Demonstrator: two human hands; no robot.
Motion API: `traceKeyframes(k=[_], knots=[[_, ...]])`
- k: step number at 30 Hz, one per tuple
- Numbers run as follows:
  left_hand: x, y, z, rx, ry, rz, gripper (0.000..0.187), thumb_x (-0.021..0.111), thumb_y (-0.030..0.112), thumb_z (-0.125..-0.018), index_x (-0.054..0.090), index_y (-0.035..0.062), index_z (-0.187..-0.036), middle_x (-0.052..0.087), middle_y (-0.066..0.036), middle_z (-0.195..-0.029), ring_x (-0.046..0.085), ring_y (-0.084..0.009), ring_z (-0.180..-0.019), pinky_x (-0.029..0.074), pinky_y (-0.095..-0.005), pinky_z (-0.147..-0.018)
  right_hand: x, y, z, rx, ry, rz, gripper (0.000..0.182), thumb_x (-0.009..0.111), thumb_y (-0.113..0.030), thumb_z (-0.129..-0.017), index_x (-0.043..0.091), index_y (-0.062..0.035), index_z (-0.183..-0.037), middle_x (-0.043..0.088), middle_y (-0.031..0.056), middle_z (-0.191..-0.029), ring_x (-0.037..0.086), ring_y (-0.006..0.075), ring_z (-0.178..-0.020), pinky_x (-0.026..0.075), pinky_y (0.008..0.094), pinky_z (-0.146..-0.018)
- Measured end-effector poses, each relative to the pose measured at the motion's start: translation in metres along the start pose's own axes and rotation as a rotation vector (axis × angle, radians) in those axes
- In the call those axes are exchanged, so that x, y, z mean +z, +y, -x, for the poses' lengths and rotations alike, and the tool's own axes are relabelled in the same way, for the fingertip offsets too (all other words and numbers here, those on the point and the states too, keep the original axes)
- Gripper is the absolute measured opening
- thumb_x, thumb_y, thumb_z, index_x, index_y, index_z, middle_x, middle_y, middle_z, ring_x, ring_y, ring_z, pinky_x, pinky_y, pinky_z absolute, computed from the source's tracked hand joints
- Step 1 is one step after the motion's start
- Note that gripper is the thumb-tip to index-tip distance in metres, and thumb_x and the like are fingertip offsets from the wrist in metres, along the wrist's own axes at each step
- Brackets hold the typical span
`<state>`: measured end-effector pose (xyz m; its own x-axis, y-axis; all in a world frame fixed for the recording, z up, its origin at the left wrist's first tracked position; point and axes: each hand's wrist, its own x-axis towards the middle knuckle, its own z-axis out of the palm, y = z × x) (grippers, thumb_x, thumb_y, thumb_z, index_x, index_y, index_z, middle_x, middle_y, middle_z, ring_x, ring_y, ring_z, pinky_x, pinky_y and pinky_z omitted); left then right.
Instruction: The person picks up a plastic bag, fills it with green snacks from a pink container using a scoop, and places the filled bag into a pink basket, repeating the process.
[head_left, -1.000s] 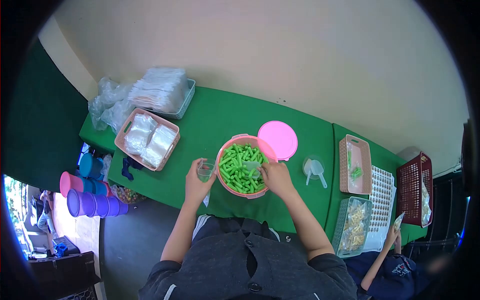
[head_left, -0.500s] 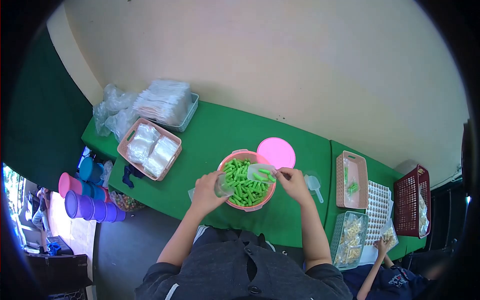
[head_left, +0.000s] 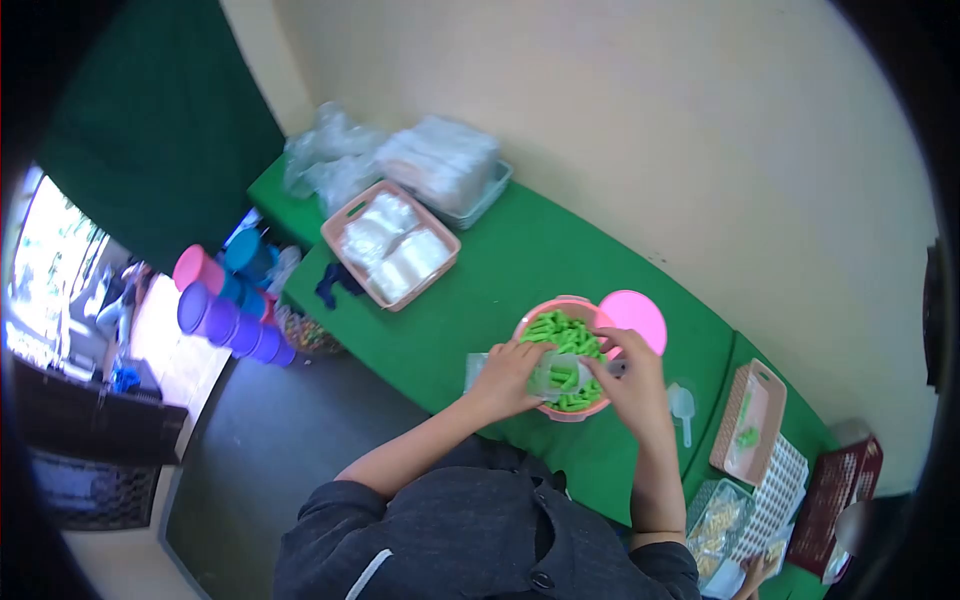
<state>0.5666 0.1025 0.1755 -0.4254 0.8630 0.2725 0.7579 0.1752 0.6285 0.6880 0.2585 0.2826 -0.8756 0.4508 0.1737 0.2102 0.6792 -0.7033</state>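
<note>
A pink-orange tub (head_left: pixel 522 330) on the green table holds many short green snack sticks (head_left: pixel 560 328). Over it, my left hand (head_left: pixel 508 380) is wrapped round a clear plastic cup (head_left: pixel 546 378) with green sticks showing in it. My right hand (head_left: pixel 636 390) is closed at the cup's mouth, gripping a translucent scoop (head_left: pixel 592 374) that is mostly hidden by the fingers and blurred. Beside the tub lies a round pink lid (head_left: pixel 637 320). A clear flat plastic piece (head_left: pixel 474 370) rests on the table behind my left hand.
A white scoop (head_left: pixel 684 403) lies to the right. Clear bags (head_left: pixel 417 262) fill a peach basket (head_left: pixel 335 232); more bags (head_left: pixel 440 160) are stacked behind. Another person's hand (head_left: pixel 755 575) is beside a grey-green basket (head_left: pixel 738 488). Purple buckets (head_left: pixel 235 325) stand off the left end.
My right hand has brought the scoop with green sticks to the cup in my left hand. The cup is now tilted over the tub. The head view has turned, shifting the scene.
</note>
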Motion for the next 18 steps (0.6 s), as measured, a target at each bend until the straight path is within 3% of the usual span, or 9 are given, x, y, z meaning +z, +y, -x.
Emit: traceKeyframes(k=[2,3,6,16,18], knots=[[-0.007,0.003,0.005,-0.042,0.041,0.031,0.075,0.082,0.024,-0.062,0.050,0.0109,-0.129,0.058,-0.010,-0.117,0.056,-0.0300,-0.104,0.040,-0.0424,-0.090,-0.003,-0.004,-0.006,0.158,-0.081,-0.367,0.030,0.071,0.000,-0.081,0.064,-0.0014,-0.110,0.062,0.0039,-0.091,0.062,0.0110,-0.082,0.052,0.0260,-0.064],[-0.011,0.005,0.007,-0.050,0.071,0.077,0.075,0.082,0.023,-0.062,0.049,0.0104,-0.129,0.058,-0.010,-0.119,0.056,-0.0305,-0.105,0.040,-0.0426,-0.091,0.000,-0.005,-0.009,0.148,-0.098,-0.376,0.030,0.071,0.000,-0.081,0.064,-0.0014,-0.110,0.062,0.0039,-0.091,0.062,0.0110,-0.082,0.052,0.0260,-0.064],[-0.021,0.009,0.010,-0.119,0.100,0.130,0.075,0.081,0.022,-0.063,0.048,0.0095,-0.129,0.058,-0.010,-0.121,0.055,-0.0307,-0.107,0.040,-0.0425,-0.093,0.008,-0.006,-0.012,0.132,-0.216,-0.862,0.026,0.068,0.004,-0.084,0.061,0.0063,-0.109,0.063,0.0082,-0.100,0.064,0.0152,-0.092,0.057,0.0266,-0.078],[-0.020,0.013,0.009,-0.120,0.114,0.204,0.075,0.081,0.021,-0.064,0.047,0.0101,-0.130,0.058,-0.010,-0.121,0.056,-0.0302,-0.109,0.040,-0.0421,-0.096,0.013,-0.007,0.003,-0.003,0.039,-0.680,0.022,0.071,0.003,-0.081,0.064,0.0067,-0.102,0.061,0.0098,-0.102,0.065,0.0158,-0.091,0.056,0.0282,-0.079],[-0.016,0.011,0.007,-0.088,0.140,0.210,0.075,0.081,0.021,-0.064,0.049,0.0107,-0.131,0.059,-0.010,-0.119,0.058,-0.0305,-0.108,0.041,-0.0421,-0.096,0.008,-0.007,0.009,-0.121,0.143,-0.578,0.024,0.072,0.004,-0.079,0.064,0.0057,-0.102,0.062,0.0096,-0.100,0.065,0.0160,-0.089,0.055,0.0282,-0.077]])
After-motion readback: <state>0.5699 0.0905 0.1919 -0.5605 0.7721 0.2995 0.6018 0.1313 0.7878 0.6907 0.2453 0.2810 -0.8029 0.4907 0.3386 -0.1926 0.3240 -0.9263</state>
